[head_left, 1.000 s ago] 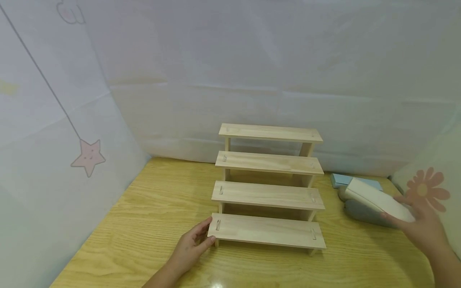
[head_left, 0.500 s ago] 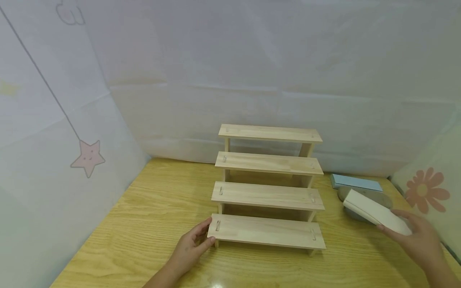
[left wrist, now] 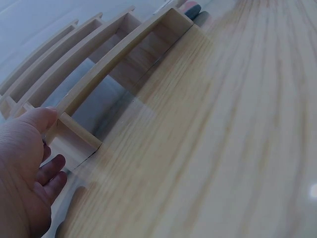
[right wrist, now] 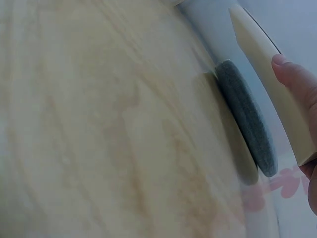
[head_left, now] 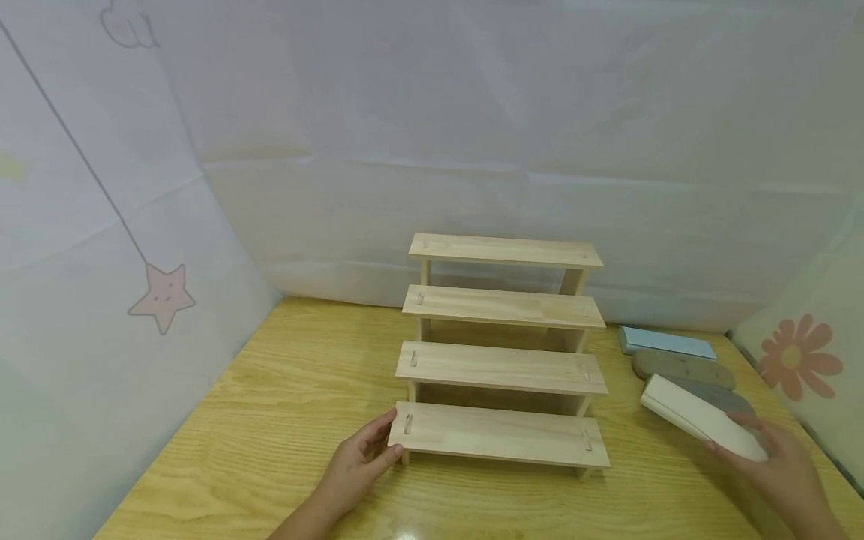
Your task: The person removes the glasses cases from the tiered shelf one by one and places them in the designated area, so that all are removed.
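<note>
A four-step wooden display stand (head_left: pixel 499 433) stands mid-table. My left hand (head_left: pixel 361 461) grips the left end of its lowest shelf; in the left wrist view the thumb (left wrist: pixel 42 118) lies on the shelf's corner. On the right, my right hand (head_left: pixel 776 457) holds a white glasses case (head_left: pixel 695 414) by its near end, thumb and fingers on opposite sides. The right wrist view shows this white case raised above the table, apart from a dark grey felt case (right wrist: pixel 247 119). Part of the grey case is hidden behind the white one in the head view.
Behind the held case lie a brown-grey felt case (head_left: pixel 682 366) and a light blue case (head_left: pixel 668 343), close to the back wall. White cloth walls (head_left: pixel 472 112) with printed figures enclose the wood-grain table (head_left: pixel 290 390) at the back and sides.
My right hand has drawn the white case toward me and lower in the head view, uncovering the felt cases and the blue case behind it. My left hand stays at the stand.
</note>
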A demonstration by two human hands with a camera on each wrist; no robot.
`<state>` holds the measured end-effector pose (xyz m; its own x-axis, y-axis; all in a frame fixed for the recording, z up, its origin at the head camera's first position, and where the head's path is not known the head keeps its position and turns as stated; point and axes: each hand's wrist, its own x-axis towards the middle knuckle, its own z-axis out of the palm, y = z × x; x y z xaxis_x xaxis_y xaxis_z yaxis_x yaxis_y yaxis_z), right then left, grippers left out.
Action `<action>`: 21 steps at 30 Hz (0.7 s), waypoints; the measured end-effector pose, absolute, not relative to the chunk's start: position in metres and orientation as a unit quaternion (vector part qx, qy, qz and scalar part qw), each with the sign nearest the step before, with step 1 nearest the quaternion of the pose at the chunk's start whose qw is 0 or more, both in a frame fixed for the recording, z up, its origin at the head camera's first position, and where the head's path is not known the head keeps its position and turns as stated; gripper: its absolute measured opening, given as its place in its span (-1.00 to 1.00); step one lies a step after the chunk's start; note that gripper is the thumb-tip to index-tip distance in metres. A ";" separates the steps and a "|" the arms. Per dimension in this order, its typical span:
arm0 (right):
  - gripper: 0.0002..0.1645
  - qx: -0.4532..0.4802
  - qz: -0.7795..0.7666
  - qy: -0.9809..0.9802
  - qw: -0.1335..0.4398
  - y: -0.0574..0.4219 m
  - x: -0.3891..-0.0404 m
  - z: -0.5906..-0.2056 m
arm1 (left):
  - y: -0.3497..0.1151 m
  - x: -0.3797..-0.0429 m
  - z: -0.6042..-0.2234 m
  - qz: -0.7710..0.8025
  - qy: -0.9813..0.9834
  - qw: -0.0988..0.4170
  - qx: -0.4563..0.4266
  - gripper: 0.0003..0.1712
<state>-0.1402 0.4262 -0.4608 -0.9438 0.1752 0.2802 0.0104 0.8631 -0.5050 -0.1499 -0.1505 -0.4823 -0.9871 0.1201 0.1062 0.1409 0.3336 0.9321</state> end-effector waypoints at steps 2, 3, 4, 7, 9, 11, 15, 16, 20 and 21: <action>-0.17 -0.051 0.252 -0.954 0.156 0.427 -0.139 -0.465 | -0.150 -0.150 -0.482 -0.572 -0.817 0.009 -0.080 -0.33; -0.17 -0.049 0.250 -0.954 0.158 0.427 -0.138 -0.468 | -0.150 -0.150 -0.483 -0.572 -0.816 0.009 -0.080 -0.33; -0.18 -0.048 0.248 -0.954 0.161 0.426 -0.137 -0.471 | -0.150 -0.150 -0.482 -0.572 -0.816 0.008 -0.080 -0.33; -0.18 -0.043 0.253 -0.952 0.168 0.425 -0.134 -0.478 | -0.150 -0.150 -0.482 -0.574 -0.815 0.007 -0.077 -0.33; -0.19 -0.041 0.255 -0.950 0.174 0.424 -0.133 -0.482 | -0.150 -0.150 -0.481 -0.574 -0.815 0.006 -0.075 -0.33; -0.18 -0.047 0.253 -0.951 0.170 0.424 -0.132 -0.483 | -0.150 -0.149 -0.481 -0.574 -0.816 0.006 -0.074 -0.33; -0.14 -0.065 0.244 -0.957 0.144 0.424 -0.132 -0.484 | -0.151 -0.149 -0.482 -0.575 -0.815 0.004 -0.073 -0.33; -0.12 -0.071 0.244 -0.958 0.133 0.425 -0.132 -0.484 | -0.151 -0.149 -0.482 -0.575 -0.815 0.004 -0.074 -0.33; -0.07 -0.082 0.239 -0.962 0.105 0.426 -0.132 -0.484 | -0.150 -0.150 -0.482 -0.578 -0.813 0.003 -0.075 -0.33; -0.06 -0.083 0.239 -0.962 0.101 0.426 -0.132 -0.485 | -0.150 -0.150 -0.483 -0.578 -0.813 0.003 -0.075 -0.33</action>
<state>-0.1316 0.4259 -0.4850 -0.9657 0.2080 0.1555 0.1110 0.8719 -0.4769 -0.1498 -0.1504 -0.4826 -0.9886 0.1190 0.0919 0.1259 0.3209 0.9387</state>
